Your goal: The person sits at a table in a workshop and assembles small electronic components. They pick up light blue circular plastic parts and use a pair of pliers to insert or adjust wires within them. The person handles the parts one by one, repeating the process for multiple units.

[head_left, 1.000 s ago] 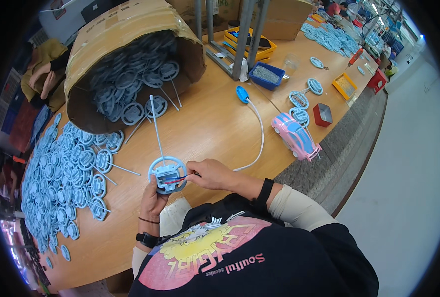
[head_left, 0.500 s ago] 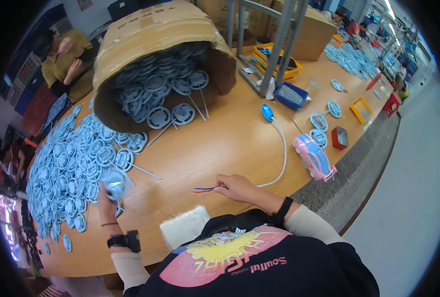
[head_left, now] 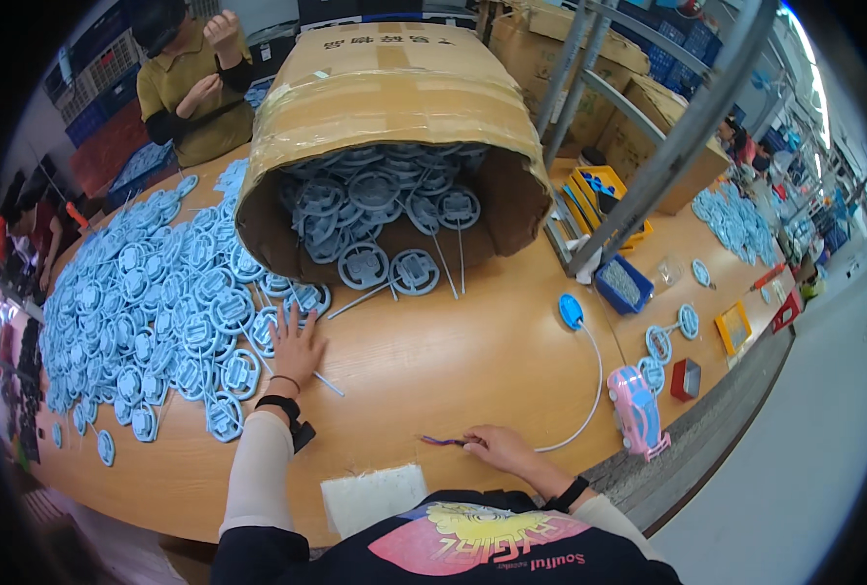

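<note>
My left hand [head_left: 297,349] is open, its fingers spread at the right edge of a heap of light-blue round plastic parts [head_left: 141,302]. The fingertips are by a part at the heap's edge; whether they press on it I cannot tell. A thin pale cord lies beside this hand. Near the front of the table, my right hand [head_left: 501,448] pinches the end of a white cable [head_left: 592,419]. Dark and reddish bare wires [head_left: 438,442] stick out to the left of its fingers. The cable curves up to a blue oval piece [head_left: 571,311] on the table.
A large cardboard box [head_left: 394,107] lies on its side, its mouth facing me, full of similar parts. To the right are a pink toy car [head_left: 636,409], a red tray [head_left: 686,380], a blue bin [head_left: 624,285] and a metal frame [head_left: 667,146]. Another person [head_left: 194,88] is at far left.
My left hand has let go of a light-blue round part and moved forward to the heap's edge, fingers now spread. My right hand keeps hold of the cable. The view has shifted.
</note>
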The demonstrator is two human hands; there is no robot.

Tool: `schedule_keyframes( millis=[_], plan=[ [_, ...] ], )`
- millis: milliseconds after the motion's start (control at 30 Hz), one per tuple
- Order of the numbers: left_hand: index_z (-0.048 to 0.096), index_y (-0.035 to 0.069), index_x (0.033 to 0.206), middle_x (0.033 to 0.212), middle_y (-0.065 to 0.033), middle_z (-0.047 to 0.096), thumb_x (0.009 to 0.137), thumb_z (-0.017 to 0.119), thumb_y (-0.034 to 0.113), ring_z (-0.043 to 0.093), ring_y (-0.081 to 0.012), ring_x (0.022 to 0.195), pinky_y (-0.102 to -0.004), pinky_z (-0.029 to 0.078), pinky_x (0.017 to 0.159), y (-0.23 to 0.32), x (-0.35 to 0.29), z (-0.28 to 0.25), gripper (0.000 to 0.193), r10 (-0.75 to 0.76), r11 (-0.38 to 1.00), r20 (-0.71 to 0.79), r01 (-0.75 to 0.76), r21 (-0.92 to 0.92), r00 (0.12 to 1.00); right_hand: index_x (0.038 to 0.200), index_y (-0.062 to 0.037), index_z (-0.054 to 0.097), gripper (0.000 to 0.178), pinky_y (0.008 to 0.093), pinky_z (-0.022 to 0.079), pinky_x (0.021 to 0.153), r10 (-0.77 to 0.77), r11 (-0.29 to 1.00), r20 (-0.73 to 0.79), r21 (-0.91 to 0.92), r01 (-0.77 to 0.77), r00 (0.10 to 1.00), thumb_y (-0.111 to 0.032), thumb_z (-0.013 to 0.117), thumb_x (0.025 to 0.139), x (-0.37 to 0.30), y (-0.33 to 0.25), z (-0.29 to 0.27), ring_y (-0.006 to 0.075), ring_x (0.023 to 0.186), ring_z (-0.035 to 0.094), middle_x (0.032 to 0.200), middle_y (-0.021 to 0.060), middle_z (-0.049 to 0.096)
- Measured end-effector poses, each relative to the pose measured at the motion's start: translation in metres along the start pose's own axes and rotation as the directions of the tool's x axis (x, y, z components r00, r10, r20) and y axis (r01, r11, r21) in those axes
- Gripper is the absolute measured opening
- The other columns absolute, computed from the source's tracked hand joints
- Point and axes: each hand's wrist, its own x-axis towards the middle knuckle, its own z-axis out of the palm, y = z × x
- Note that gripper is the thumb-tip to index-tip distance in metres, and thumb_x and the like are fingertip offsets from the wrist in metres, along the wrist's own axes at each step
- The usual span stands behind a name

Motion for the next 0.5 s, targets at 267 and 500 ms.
schedule_keyframes(
  millis=[267,500],
  plan=[
    [0.033,0.021,0.135,0.141,-0.0082,0.029,0.089,0.039,0.028,0.019,-0.0271,0.133,-0.0479,0.007,0.108,-0.071,0.019,0.006,0.047,0.045,0.991,0.044,-0.051,0.127,0.998,0.094,-0.0003,0.059,0.022,0.0280,0.048,0.063,0.117,0.986,0.110,0.107,-0.129,0.987,-0.020,0.057,0.084,0.035,0.016,-0.010,0.0178,0.068,0.060,0.077,0.0101,0.063],
    [0.035,0.014,0.133,0.139,-0.0091,0.031,0.087,0.045,0.025,0.021,-0.0268,0.132,-0.0482,0.013,0.106,-0.116,0.049,-0.002,0.049,-0.080,0.980,0.116,0.057,0.193,0.990,0.093,-0.0033,0.061,0.022,0.0281,0.047,0.064,0.122,0.946,0.181,0.275,-0.169,0.976,-0.024,0.055,0.086,0.108,0.038,-0.027,0.0150,0.069,0.059,0.076,0.0071,0.063]
  ],
)
